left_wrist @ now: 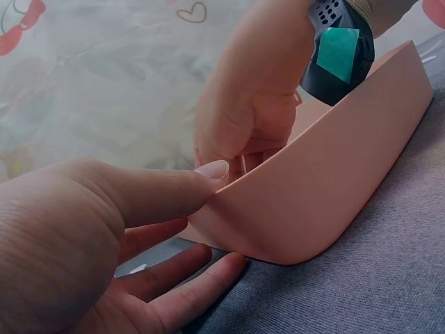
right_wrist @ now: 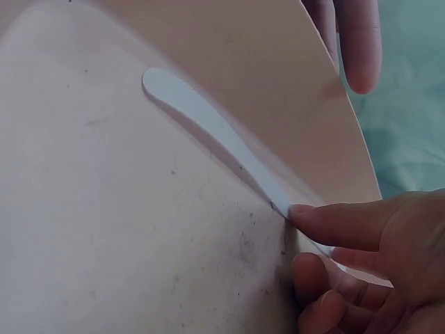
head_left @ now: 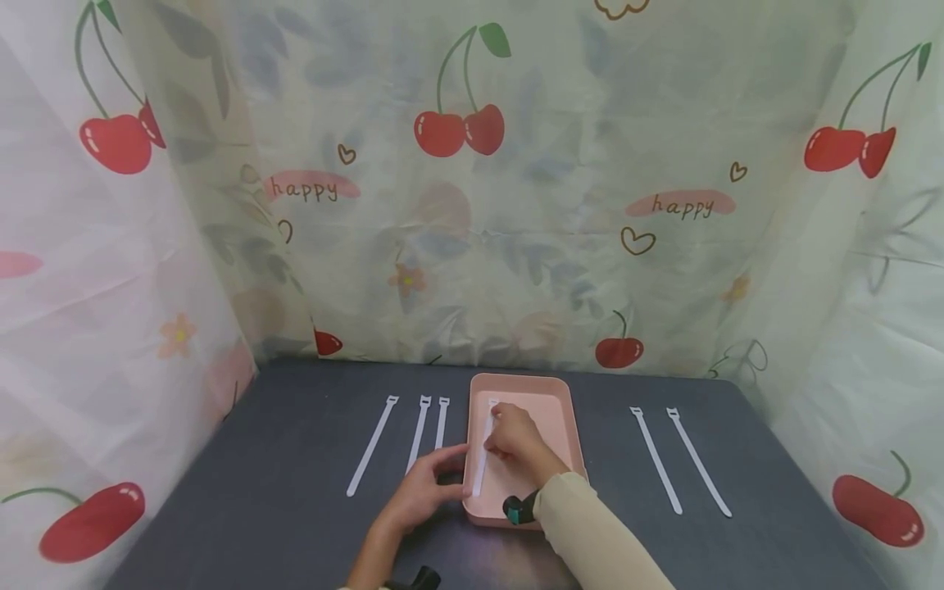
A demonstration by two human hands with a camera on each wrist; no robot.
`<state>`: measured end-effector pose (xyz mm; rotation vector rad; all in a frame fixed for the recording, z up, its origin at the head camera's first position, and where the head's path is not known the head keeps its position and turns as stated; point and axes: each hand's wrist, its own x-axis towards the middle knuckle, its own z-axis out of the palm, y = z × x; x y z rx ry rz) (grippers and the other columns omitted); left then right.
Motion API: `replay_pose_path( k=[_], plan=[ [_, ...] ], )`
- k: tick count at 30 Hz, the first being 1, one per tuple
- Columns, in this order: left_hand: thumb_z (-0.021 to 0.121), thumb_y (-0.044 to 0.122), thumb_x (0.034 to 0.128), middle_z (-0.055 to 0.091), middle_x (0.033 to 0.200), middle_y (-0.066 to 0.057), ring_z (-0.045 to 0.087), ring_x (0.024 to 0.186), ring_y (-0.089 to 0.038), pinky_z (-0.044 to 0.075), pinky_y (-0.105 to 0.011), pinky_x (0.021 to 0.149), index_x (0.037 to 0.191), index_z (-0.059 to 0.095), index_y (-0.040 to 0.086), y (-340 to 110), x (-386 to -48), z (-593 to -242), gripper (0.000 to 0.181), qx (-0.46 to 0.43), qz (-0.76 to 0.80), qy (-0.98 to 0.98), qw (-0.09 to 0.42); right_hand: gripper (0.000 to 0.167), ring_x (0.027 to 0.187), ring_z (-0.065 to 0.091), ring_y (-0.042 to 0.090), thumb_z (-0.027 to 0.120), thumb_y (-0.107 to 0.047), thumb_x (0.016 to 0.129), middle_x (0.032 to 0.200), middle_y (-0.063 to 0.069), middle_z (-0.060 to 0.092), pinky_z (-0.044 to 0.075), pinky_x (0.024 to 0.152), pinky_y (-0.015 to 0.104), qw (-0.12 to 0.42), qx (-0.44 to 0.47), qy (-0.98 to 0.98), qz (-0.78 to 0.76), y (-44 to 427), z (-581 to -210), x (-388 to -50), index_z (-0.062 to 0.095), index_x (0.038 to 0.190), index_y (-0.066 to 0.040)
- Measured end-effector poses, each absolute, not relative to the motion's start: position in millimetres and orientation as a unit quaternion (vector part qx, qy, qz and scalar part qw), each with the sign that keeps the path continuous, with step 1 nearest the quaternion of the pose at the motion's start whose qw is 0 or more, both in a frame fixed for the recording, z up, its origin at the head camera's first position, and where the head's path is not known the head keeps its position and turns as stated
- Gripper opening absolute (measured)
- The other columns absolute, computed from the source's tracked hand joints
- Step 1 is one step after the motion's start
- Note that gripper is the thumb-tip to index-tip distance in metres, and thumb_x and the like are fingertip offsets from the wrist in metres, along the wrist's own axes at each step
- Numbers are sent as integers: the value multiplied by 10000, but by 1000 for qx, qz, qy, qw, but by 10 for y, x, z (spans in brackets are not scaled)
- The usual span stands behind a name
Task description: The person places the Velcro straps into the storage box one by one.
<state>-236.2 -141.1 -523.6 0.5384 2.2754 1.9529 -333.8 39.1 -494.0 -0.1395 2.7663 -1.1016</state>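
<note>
Head view: right hand (head_left: 516, 433) pinches white cable strap (head_left: 481, 474) inside left edge of pink tray (head_left: 544, 408); left hand (head_left: 422, 493), fingers extended, touches that side.

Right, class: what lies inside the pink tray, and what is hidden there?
Inside the pink tray is one white strap, pinched by the right hand. That hand covers part of the strap and tray floor; anything beneath it cannot be seen.

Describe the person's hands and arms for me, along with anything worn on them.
Both the left hand and the right hand are ungloved. The right arm has a long cream sleeve and a dark wrist device with small round holes and a teal-green patch. Another black device shows beside the left forearm, partly cut off.
</note>
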Motion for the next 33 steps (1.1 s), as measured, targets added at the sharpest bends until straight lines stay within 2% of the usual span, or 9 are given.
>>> replay_pose_path(
  k=[2, 9, 17, 24, 27, 33],
  plan=[
    [757, 35, 804, 532, 1346, -223, 541, 1192, -387, 452, -482, 955, 1376, 501, -36, -1409, -2359, -5233, 631, 174, 637, 749, 48, 612, 414, 553, 151, 794, 23, 705, 599, 82, 613, 433, 409, 252, 79, -44, 926, -368, 392, -4943, -3339, 581, 1279, 14],
    [750, 15, 810, 518, 1352, -245, 530, 1195, -409, 440, -519, 955, 1375, 487, -62, -1412, -2360, -5220, 628, 176, 644, 743, 46, 567, 436, 521, 159, 815, -25, 703, 909, 123, 642, 412, 415, 256, 82, -62, 931, -350, 369, -4930, -3360, 633, 1240, -32],
    [714, -48, 814, 485, 1346, -319, 499, 1195, -479, 401, -595, 958, 1359, 464, -122, -1392, -2283, -5084, 603, 177, 649, 738, 49, 565, 427, 527, 178, 813, -33, 713, 1026, 159, 627, 444, 409, 278, 103, -65, 919, -374, 312, -4937, -3350, 643, 1251, -67],
    [730, -15, 817, 505, 1349, -279, 526, 1187, -435, 423, -557, 956, 1371, 476, -87, -1396, -2335, -5185, 614, 181, 638, 747, 43, 588, 407, 500, 143, 786, -36, 736, 795, 113, 631, 395, 402, 249, 120, -71, 902, -408, 386, -4946, -3365, 613, 1297, -81],
    [739, -1, 814, 506, 1357, -264, 532, 1189, -416, 423, -549, 961, 1377, 482, -69, -1408, -2357, -5218, 622, 180, 642, 744, 45, 595, 412, 499, 140, 788, -54, 745, 712, 135, 621, 382, 412, 251, 121, -76, 900, -411, 441, -4937, -3379, 604, 1311, -79],
    [743, -5, 806, 513, 1346, -270, 540, 1179, -419, 429, -550, 954, 1368, 482, -83, -1408, -2348, -5216, 625, 185, 643, 742, 40, 564, 491, 523, 139, 810, -101, 751, 667, 79, 618, 429, 519, 257, 97, -100, 907, -397, 546, -4846, -3384, 628, 1284, -84]
  ],
)
